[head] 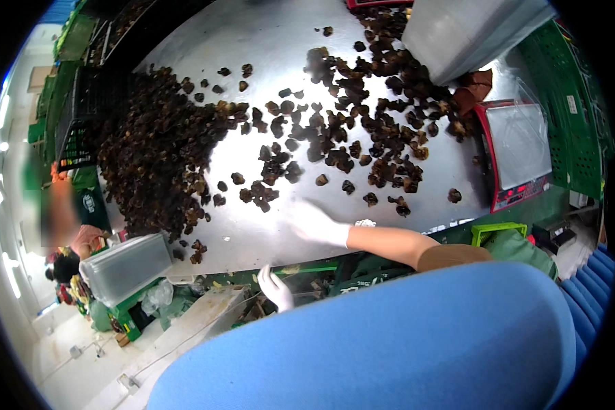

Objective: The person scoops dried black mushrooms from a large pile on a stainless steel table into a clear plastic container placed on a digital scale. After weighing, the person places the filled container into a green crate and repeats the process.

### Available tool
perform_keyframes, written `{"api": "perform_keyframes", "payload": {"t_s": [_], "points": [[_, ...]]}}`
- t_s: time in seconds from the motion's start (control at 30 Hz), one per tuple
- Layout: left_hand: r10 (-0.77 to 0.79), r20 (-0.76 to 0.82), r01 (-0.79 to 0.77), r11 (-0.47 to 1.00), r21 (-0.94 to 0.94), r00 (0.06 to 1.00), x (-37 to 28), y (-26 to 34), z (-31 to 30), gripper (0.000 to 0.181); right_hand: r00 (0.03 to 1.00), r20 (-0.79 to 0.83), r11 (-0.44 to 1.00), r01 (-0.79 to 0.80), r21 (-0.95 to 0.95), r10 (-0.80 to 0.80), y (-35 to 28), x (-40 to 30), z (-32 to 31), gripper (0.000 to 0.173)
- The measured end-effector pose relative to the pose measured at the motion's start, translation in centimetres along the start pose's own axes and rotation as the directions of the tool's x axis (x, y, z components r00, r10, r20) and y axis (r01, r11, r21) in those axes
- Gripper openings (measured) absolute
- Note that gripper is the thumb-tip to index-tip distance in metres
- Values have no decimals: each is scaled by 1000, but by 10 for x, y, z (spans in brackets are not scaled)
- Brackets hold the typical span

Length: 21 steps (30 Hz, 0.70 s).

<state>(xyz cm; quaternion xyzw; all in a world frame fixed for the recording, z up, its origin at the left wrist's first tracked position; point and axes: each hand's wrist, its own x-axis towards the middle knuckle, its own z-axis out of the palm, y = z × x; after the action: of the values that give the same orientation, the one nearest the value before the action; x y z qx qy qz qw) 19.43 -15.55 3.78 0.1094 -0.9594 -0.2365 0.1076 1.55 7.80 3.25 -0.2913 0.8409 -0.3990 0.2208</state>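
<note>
My right hand, in a white glove, is stretched over the shiny metal table. Glare and blur hide its fingertips, so whether it holds anything cannot be told. Just off the near table edge is my left hand, also white-gloved, with thumb and fingers apart and nothing in them. Loose dark brown, frilly pieces, perhaps dried fungus, are scattered beyond my right hand. A dense heap of the same pieces covers the left part of the table. A small cluster lies close to my right hand's fingers.
A red-framed scale stands at the right, beside green crates. Translucent plastic bins are at the lower left and upper right. A black crate borders the heap. Another person is at the far left. Something blue fills the bottom.
</note>
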Motion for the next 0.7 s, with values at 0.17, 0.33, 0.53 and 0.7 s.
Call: {"api": "perform_keyframes", "payload": {"t_s": [0.17,0.33,0.53,0.7], "points": [[268,113,-247,954,-171,957,98,45,49,27,888,88,844,457,-280,-451,-10,-32,22,54],[513,211,-475,856,-205,832,158,100,118,35,896,309,911,201,359,-319,-13,-104,28,29],[518,420,-555,831,-41,745,163,151,150,72,723,-659,889,-421,-181,208,79,-132,-138,41],[525,440,-556,828,-69,728,111,116,120,77,934,-356,866,-209,-455,39,97,-125,-93,68]]}}
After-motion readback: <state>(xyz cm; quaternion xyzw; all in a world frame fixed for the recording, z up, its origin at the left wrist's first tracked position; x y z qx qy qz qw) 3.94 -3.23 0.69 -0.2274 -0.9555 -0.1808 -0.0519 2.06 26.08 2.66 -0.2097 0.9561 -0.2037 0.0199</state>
